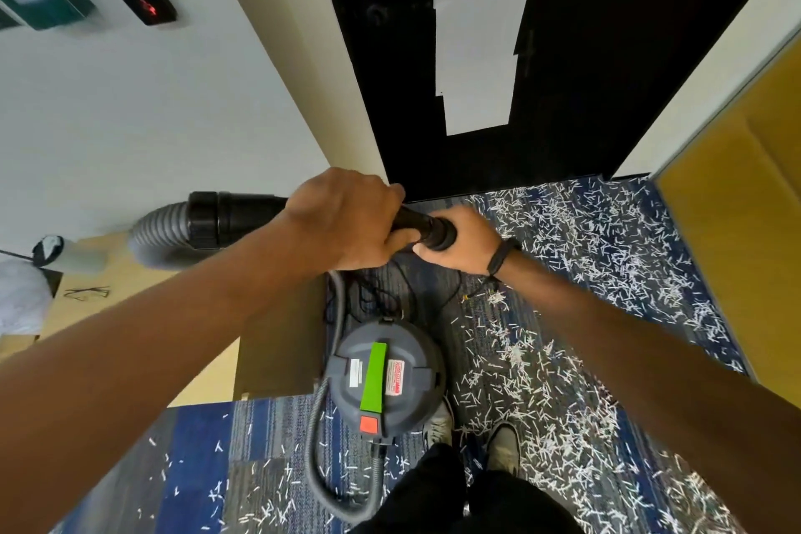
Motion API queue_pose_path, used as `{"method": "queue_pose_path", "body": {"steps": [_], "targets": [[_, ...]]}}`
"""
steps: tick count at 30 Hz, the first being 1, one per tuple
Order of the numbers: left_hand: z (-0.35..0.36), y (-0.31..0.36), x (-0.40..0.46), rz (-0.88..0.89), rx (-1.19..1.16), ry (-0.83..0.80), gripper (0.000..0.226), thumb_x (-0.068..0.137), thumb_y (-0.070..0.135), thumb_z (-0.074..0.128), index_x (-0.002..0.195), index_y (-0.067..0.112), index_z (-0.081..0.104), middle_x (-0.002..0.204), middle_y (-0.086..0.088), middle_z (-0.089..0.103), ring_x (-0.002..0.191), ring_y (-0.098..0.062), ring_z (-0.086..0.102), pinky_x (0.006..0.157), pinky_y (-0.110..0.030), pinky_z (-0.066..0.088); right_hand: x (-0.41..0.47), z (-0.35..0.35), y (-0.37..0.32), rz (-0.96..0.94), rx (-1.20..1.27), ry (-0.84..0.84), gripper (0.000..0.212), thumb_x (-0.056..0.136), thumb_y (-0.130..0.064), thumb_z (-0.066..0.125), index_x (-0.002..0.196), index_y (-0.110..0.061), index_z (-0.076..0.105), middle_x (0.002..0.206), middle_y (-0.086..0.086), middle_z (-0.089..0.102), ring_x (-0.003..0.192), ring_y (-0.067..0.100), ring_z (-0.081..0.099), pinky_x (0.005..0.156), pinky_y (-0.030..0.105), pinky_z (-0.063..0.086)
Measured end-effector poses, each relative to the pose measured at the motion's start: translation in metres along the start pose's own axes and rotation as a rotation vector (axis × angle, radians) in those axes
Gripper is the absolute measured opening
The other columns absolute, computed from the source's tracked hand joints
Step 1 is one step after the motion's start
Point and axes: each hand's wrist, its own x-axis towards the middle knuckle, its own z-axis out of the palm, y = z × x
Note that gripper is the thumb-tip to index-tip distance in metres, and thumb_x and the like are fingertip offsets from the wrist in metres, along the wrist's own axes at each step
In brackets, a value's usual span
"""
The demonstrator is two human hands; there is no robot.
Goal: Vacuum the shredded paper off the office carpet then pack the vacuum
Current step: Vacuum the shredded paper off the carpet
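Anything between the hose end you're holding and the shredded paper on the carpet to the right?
Nothing visible. Both hands, left and right, grip the hose end above the carpet. The paper lies open on the right. The vacuum and its cord sit below and nearer, out of that path.

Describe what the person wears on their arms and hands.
Both forearms are bare, with no sleeves in view and no gloves on the left hand or the right hand. The right wrist carries a dark wristband with a thin cord end hanging from it. No ring or watch shows on the left.
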Motion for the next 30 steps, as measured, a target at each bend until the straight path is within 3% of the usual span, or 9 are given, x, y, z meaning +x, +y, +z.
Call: {"method": "queue_pose_path", "body": {"steps": [4,7,10,13,15,20,23,27,30], "targets": [[-0.006,0.008,0.008,-0.002,-0.065,-0.035,0.058,0.099,0.074,0.035,0.115,0.023,0.058,0.070,0.008,0.043,0.065,-0.019,0.053,0.059,-0.032,0.047,-0.012,-0.007,0.005,0.006,-0.056,0.097,0.039,0.075,-0.021,0.082,0.061,-0.042,0.052,0.055,-0.017,0.053,0.055,0.000,0.054,0.053,0.022,0.035],[-0.009,0.019,0.010,-0.023,-0.109,-0.069,0.057,0.099,0.073,0.038,0.112,0.022,0.058,0.071,0.007,0.042,0.066,-0.019,0.055,0.060,-0.032,0.048,-0.024,-0.004,0.009,0.011,-0.137,0.221,0.021,0.075,-0.029,0.082,0.072,-0.029,0.061,0.061,-0.008,0.060,0.058,0.014,0.058,0.055,0.023,0.035],[-0.010,0.031,0.012,-0.096,-0.177,-0.105,0.056,0.098,0.075,0.039,0.101,0.022,0.056,0.073,0.004,0.050,0.064,-0.018,0.056,0.058,-0.032,0.047,-0.032,-0.001,0.013,0.045,-0.196,0.326,0.020,0.074,-0.035,0.077,0.078,-0.023,0.062,0.066,-0.004,0.065,0.064,0.022,0.064,0.054,0.028,0.046],[-0.012,0.039,0.014,-0.185,-0.188,-0.101,0.056,0.099,0.076,0.036,0.089,0.022,0.050,0.072,0.001,0.054,0.060,-0.017,0.053,0.055,-0.031,0.045,-0.031,0.001,0.012,0.039,-0.172,0.385,0.017,0.074,-0.035,0.070,0.074,-0.024,0.058,0.063,-0.005,0.061,0.061,0.020,0.061,0.055,0.031,0.048],[-0.013,0.043,0.015,-0.163,-0.125,-0.098,0.057,0.101,0.073,0.036,0.095,0.019,0.053,0.073,0.001,0.053,0.060,-0.016,0.053,0.055,-0.031,0.045,-0.027,0.002,0.013,0.014,-0.119,0.386,0.017,0.076,-0.035,0.067,0.072,-0.029,0.052,0.061,-0.011,0.055,0.058,0.014,0.055,0.053,0.031,0.048],[-0.029,0.021,0.002,-0.069,-0.406,-0.487,0.042,0.090,0.047,0.075,0.120,0.023,0.057,0.095,0.003,0.062,0.084,-0.016,0.064,0.077,-0.034,0.057,-0.019,0.018,0.025,-0.024,-0.042,0.306,0.017,0.073,-0.011,0.074,0.075,-0.021,0.061,0.069,-0.009,0.059,0.069,0.012,0.056,0.063,0.036,0.050],[-0.032,-0.001,-0.017,-0.101,-0.378,-0.658,0.045,0.085,0.040,0.079,0.120,0.028,0.054,0.097,0.005,0.061,0.084,-0.013,0.061,0.074,-0.030,0.053,-0.016,0.034,0.038,0.026,-0.045,0.352,0.022,0.070,-0.007,0.076,0.078,-0.023,0.063,0.075,-0.009,0.061,0.077,0.016,0.055,0.074,0.044,0.049],[-0.011,0.001,-0.033,-0.159,-0.259,-0.471,0.027,0.091,0.021,0.067,0.113,0.021,0.052,0.085,0.002,0.056,0.071,-0.011,0.054,0.057,-0.027,0.040,-0.007,0.052,0.034,0.132,-0.046,0.430,0.030,0.067,-0.011,0.078,0.087,-0.029,0.064,0.088,-0.008,0.062,0.086,0.020,0.057,0.081,0.050,0.048],[-0.001,0.024,-0.035,-0.208,-0.208,-0.338,0.032,0.094,0.013,0.062,0.124,0.017,0.052,0.098,-0.002,0.065,0.081,-0.021,0.063,0.062,-0.029,0.044,-0.006,0.051,0.006,0.046,0.043,0.311,0.042,0.065,-0.008,0.081,0.099,-0.025,0.065,0.102,-0.007,0.058,0.093,0.009,0.057,0.084,0.036,0.052]]}}
